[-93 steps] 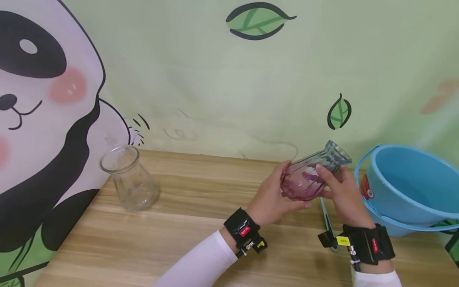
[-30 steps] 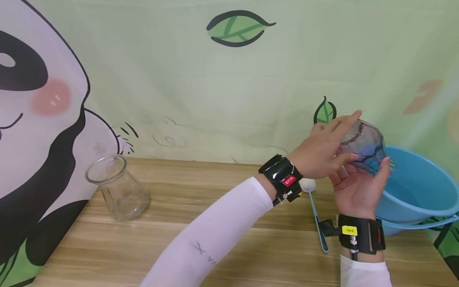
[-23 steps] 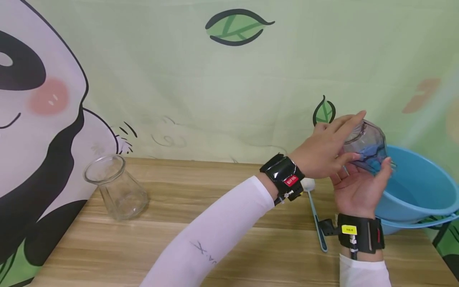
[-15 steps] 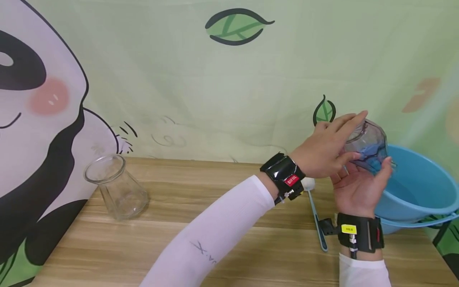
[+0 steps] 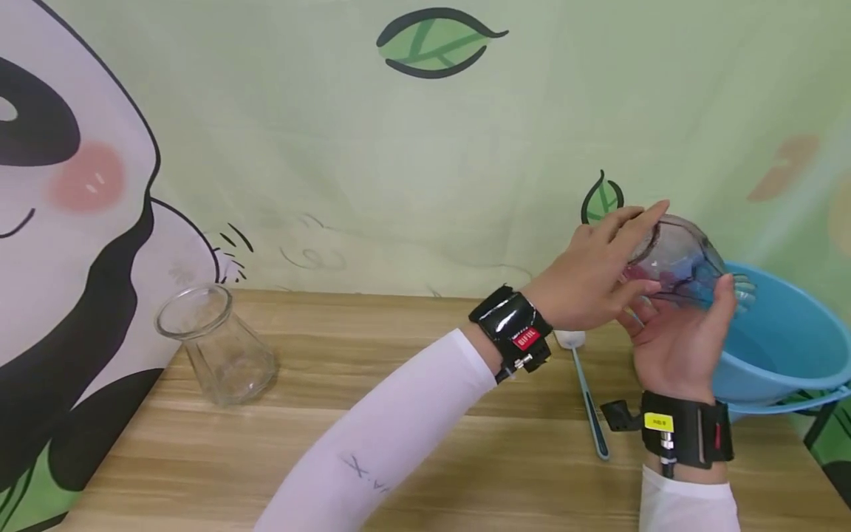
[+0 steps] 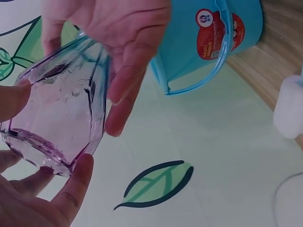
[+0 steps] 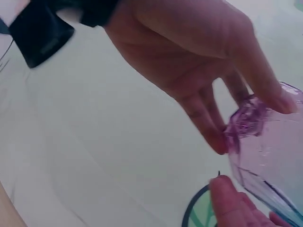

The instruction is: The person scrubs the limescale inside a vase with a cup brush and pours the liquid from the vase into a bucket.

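Observation:
A faceted glass vase (image 5: pixel 685 255), pink at the base and bluish at the neck, is held in the air by both hands. It lies tilted, its mouth pointing right and down over the blue bucket's (image 5: pixel 771 347) near-left rim. My left hand (image 5: pixel 585 277) grips the base, its thumb and fingers spread round it; the left wrist view shows the pink bottom (image 6: pixel 47 142) between them. My right hand (image 5: pixel 685 340), palm up, holds the neck from below, thumb on the near side. In the right wrist view the right fingertips (image 7: pixel 227 198) show low beside the vase.
A clear glass jar (image 5: pixel 229 355) stands upright at the table's (image 5: pixel 372 443) left. A sponge brush (image 5: pixel 585 391) with white head and blue handle lies on the table, left of my right wrist. A printed cloth backdrop (image 5: pixel 332 148) rises behind the table.
Both hands have carried the vase right and turned it from neck-up to mouth-down by the bucket. Over the last half second the mouth has swung slightly further right, over the bucket.

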### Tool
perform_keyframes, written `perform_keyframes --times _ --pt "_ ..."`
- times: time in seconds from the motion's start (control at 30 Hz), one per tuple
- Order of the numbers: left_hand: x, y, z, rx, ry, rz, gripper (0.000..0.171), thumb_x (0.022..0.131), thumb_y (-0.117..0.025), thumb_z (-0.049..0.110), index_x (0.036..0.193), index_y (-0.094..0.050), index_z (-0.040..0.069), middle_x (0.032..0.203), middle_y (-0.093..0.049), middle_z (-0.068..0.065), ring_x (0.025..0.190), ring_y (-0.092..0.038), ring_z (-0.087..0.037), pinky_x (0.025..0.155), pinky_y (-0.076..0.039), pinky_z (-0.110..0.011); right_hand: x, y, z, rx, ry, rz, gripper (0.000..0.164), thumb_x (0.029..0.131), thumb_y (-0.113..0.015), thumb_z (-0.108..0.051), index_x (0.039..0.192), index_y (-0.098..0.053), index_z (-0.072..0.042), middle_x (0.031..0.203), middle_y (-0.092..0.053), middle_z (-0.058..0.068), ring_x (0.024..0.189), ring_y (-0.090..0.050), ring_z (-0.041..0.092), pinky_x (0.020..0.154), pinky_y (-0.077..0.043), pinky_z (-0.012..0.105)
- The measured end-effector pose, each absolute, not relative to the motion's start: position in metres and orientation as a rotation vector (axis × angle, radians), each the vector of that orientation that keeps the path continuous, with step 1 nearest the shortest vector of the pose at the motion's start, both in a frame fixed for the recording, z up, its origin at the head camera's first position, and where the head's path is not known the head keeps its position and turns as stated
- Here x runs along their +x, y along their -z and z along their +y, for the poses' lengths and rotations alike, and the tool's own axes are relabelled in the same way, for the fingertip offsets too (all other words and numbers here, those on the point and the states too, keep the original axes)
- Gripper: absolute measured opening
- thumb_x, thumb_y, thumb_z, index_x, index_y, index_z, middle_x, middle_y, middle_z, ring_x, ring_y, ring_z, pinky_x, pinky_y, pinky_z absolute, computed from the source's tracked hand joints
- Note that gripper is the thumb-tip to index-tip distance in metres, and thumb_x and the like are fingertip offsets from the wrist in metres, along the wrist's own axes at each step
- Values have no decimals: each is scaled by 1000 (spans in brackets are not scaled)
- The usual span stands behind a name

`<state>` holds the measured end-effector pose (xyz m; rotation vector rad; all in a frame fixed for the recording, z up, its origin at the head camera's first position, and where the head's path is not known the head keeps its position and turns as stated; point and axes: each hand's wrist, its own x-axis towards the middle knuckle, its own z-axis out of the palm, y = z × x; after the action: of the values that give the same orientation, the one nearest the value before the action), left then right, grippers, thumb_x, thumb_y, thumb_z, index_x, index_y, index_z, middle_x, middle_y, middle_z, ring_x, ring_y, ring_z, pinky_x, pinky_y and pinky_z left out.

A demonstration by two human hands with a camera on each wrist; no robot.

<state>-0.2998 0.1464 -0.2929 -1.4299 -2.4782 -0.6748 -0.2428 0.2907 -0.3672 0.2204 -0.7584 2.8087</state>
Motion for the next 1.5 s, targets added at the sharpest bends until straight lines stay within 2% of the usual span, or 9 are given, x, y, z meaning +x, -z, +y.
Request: perform_keyframes --times 0.1,0.23,0.33,0.53,0.63,0.8,1.1,1.3,1.5 --pt "-297 298 138 -1408 816 -2496 88 95 -58 37 155 5 21 153 -20 -9 131 -22 -10 107 -24 -25 -238 362 294 225 -2739 -958 60 97 -47 -52 145 -28 -23 132 -46 15 88 -60 28 72 -58 43" --pt "-296 311 124 -1385 999 -2524 93 93 -62 39 155 5 25 150 -18 -10 122 -33 -10 97 -39 -21 -232 355 295 244 -2639 -1228 54 101 -43 -45 146 -28 -20 144 -37 15 109 -57 32 76 -57 44" --pt "-296 324 113 -1375 1103 -2532 94 92 -63 38 155 5 25 147 -18 -10 108 -44 -9 86 -45 -18 -229 353 294 248 -2578 -1433 52 102 -42 -42 146 -27 -19 144 -39 13 119 -51 33 77 -57 43" --pt "-293 354 93 -1311 1236 -2571 99 88 -68 39 155 4 29 142 -21 -9 89 -50 -8 74 -47 -16 -229 357 288 236 -2345 -1835 48 103 -39 -40 141 -36 -10 125 -58 8 106 -60 26 72 -58 37" --pt "-290 368 86 -1271 1335 -2583 101 86 -71 38 155 3 30 140 -23 -7 93 -50 -6 77 -49 -15 -229 361 283 189 -2235 -1976 49 103 -38 -41 143 -32 -13 126 -54 7 106 -59 24 71 -58 33" --pt "-284 387 75 -1208 1453 -2585 106 81 -78 38 155 -3 25 136 -27 -6 108 -44 -6 93 -46 -22 -228 364 272 131 -2074 -2186 57 102 -39 -44 150 -20 -21 137 -43 18 114 -54 29 73 -57 29" --pt "-279 409 53 -1119 1582 -2521 110 73 -85 35 154 -11 22 147 -29 -2 125 -33 -7 106 -37 -37 -232 368 245 230 -1889 -2404 57 102 -44 -38 152 -20 -25 142 -42 16 112 -54 33 75 -57 42" --pt "-277 421 37 -1045 1655 -2505 111 67 -88 40 151 -17 24 144 -34 1 123 -37 -9 102 -41 -41 -235 376 223 247 -1886 -2430 63 99 -53 -40 152 -22 -27 143 -39 15 112 -53 30 76 -57 41" --pt "-271 436 17 -937 1725 -2503 105 64 -90 43 146 -25 30 139 -41 5 120 -42 -9 100 -43 -43 -239 388 202 263 -1791 -2519 65 94 -60 -44 148 -31 -25 135 -47 13 106 -57 26 74 -57 42"
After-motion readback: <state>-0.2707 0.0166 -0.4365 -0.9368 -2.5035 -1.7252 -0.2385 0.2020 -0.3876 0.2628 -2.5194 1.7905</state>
